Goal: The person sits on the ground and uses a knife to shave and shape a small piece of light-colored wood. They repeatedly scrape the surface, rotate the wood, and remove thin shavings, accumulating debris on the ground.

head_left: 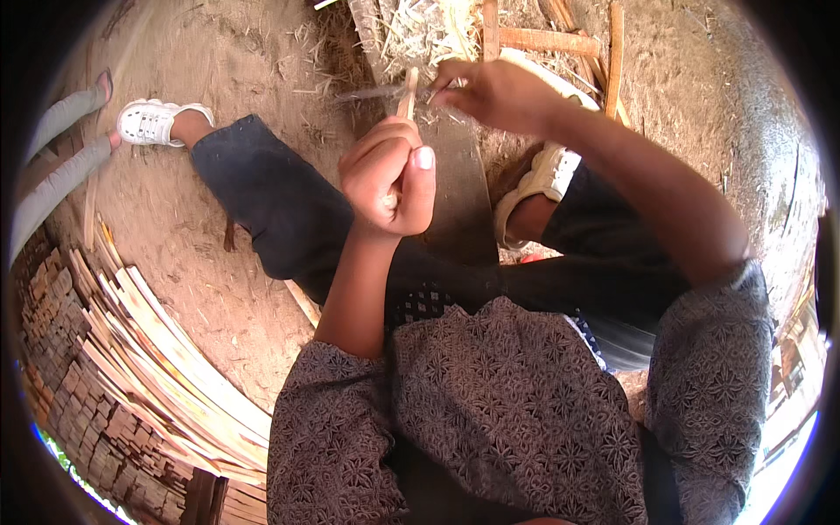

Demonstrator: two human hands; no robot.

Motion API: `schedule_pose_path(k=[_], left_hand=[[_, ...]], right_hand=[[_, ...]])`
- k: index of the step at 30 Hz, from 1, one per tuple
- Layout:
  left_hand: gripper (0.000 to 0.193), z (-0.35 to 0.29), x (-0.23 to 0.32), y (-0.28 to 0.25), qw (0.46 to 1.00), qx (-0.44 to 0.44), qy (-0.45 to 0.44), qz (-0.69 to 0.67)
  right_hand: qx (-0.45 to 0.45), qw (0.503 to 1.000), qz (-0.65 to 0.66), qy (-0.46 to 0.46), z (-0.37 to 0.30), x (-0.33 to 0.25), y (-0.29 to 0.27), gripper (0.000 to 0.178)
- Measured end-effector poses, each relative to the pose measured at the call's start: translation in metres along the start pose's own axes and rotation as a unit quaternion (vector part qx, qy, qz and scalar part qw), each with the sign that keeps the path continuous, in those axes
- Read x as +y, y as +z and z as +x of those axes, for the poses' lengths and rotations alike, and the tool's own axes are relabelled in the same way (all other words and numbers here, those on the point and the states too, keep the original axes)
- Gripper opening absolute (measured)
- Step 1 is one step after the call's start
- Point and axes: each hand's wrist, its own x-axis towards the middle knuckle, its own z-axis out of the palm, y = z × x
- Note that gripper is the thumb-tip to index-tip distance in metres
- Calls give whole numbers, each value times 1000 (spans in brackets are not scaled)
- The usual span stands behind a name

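Note:
My left hand (389,179) is closed in a fist around a thin wooden stick (408,98), whose pale upper end stands out beyond the fingers. Across that end lies a thin grey knife blade (372,92), smeared by motion. My right hand (490,94) grips the knife at its right side; the handle is hidden in the fingers. Both hands are over a wooden plank (459,192) that runs between my legs.
Pale wood shavings (429,35) lie heaped at the plank's far end. Several wood pieces (560,41) lie at the far right. Long split strips (166,350) and stacked sticks (61,341) fill the lower left. Another person's legs (66,122) show at the left edge.

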Motion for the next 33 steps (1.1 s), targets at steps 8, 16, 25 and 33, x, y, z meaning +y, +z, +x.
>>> schedule_pose_path(k=[8,16,25,33], left_hand=[[28,-1,-2,0,999,5,-8,-32],[26,3,-2,-5,1000,-16,-14,-15],[27,5,-7,-3,1000,-28,10,-8],[27,3,-1,-10,999,-32,1,-7]], right_hand=[[-13,1000,15,-13,0,2,-2,28],[-1,1000,9,-2,0,7,-5,30],[16,1000,-7,-2,13,2,-8,29],[-18,992,75,-95,-16,-39,-12,26]])
